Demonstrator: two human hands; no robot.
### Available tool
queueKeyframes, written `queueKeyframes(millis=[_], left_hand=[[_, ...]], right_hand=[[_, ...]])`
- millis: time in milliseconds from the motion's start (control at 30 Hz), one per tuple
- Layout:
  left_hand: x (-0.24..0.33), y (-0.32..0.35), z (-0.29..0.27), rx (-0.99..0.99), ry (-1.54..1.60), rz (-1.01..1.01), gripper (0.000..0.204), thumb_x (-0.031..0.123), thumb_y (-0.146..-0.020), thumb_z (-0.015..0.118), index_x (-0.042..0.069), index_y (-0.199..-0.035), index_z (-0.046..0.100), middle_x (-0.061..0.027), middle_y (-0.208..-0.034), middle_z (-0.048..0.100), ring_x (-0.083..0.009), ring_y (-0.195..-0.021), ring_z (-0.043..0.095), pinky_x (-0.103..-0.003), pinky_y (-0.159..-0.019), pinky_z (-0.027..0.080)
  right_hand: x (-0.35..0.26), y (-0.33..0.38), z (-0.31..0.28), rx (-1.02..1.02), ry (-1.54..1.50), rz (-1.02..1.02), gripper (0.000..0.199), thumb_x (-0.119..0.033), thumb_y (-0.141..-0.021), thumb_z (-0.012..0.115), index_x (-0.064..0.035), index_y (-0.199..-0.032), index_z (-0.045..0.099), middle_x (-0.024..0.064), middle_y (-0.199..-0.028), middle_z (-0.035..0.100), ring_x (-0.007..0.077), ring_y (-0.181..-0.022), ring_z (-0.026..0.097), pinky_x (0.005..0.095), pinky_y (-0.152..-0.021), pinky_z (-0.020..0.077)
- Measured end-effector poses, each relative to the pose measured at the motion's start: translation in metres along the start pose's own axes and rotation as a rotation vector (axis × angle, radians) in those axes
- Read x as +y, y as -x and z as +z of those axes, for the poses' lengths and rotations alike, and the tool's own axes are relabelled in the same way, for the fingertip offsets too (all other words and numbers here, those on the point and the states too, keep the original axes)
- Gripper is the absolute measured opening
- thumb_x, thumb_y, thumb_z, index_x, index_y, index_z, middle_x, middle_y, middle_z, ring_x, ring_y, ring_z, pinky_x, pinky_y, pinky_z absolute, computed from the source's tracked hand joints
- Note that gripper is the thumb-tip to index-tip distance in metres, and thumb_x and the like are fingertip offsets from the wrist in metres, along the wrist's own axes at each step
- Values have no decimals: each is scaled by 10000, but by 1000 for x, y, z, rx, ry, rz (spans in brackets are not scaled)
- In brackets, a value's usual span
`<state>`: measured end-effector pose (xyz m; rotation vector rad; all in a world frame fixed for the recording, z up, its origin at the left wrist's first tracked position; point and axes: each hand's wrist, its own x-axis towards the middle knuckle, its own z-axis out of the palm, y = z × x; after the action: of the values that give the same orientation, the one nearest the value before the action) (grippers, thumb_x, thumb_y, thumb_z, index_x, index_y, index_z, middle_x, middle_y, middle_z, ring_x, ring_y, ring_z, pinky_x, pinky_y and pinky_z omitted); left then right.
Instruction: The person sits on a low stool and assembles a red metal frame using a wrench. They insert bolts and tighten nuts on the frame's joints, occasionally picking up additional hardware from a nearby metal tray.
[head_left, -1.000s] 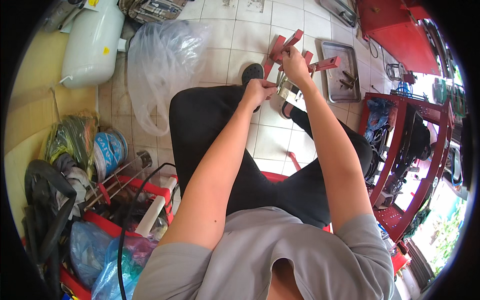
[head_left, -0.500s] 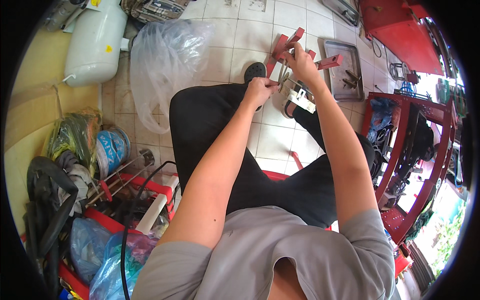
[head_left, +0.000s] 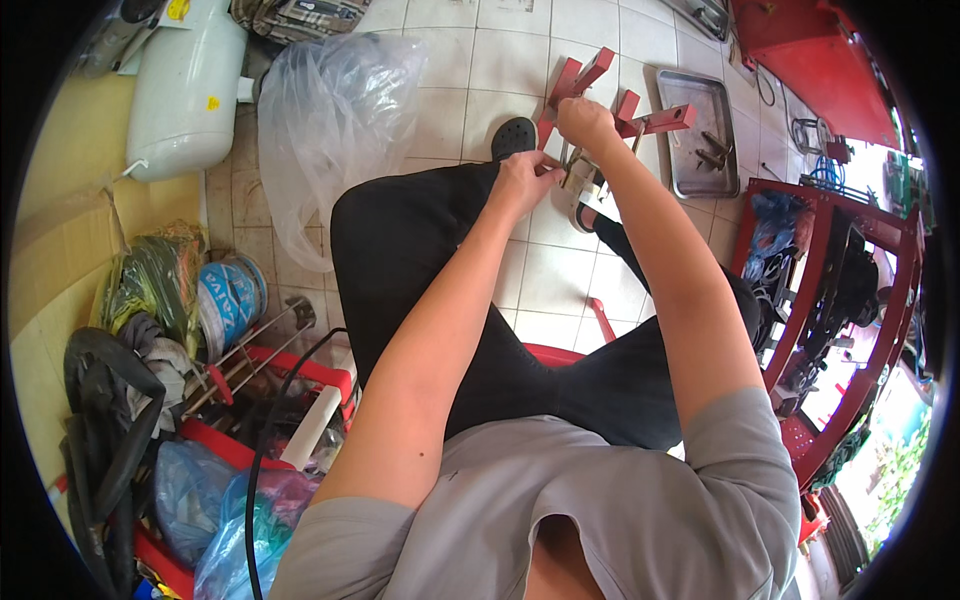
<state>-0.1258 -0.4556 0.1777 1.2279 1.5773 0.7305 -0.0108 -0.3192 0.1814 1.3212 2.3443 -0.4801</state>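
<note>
"Where are the hands?"
"Far centre: the left hand (head_left: 524, 184), fingertips bunched beside a metal part (head_left: 581, 172); the right hand (head_left: 586, 123), curled near a red stand (head_left: 664, 120). Cannot tell what either pinches."
"Writing?"
"White lettering, blue bucket (head_left: 232, 300), left."

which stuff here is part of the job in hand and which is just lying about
Seemingly part of the job:
metal part, close to the left hand and right hand
red metal stand, beside the right hand

Apparently just lying about:
clear plastic bag
white tank
blue-and-white tub
</note>
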Motion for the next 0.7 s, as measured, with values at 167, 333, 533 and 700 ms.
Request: queueKeyframes(millis=[167,333,533,700], left_hand=[[14,-8,11,-53,40,74,269,220,-819,686,4,-978,697,-124,-676,662,-162,-600,603,-303,-609,475],[-5,2,-8,-66,5,48,232,185,-844,651,18,-1000,693,-97,-614,639,-150,-559,592,-306,-558,452],[-2,-9,-13,-203,-115,94,202,116,-835,645,21,-1006,693,-137,-913,702,-190,-825,670,-283,-754,507],[-6,-28,-35,-280,-292,462,208,128,-804,669,7,-973,686,-155,-1084,658,-257,-906,660,-322,-802,504]], right_hand=[[48,-3,20,107,-179,50,343,-295,-919,457,-32,-977,669,195,-980,664,332,-949,644,423,-796,513],[-8,96,-45,522,-841,118,352,-323,-913,508,-1,-911,653,212,-791,632,336,-724,627,420,-676,492],[-23,199,17,-101,-1178,559,330,-293,-871,550,16,-894,662,161,-679,627,265,-581,598,375,-579,490],[-38,143,88,-237,-1192,604,314,-214,-860,515,40,-1025,600,133,-731,637,202,-523,636,342,-419,494]])
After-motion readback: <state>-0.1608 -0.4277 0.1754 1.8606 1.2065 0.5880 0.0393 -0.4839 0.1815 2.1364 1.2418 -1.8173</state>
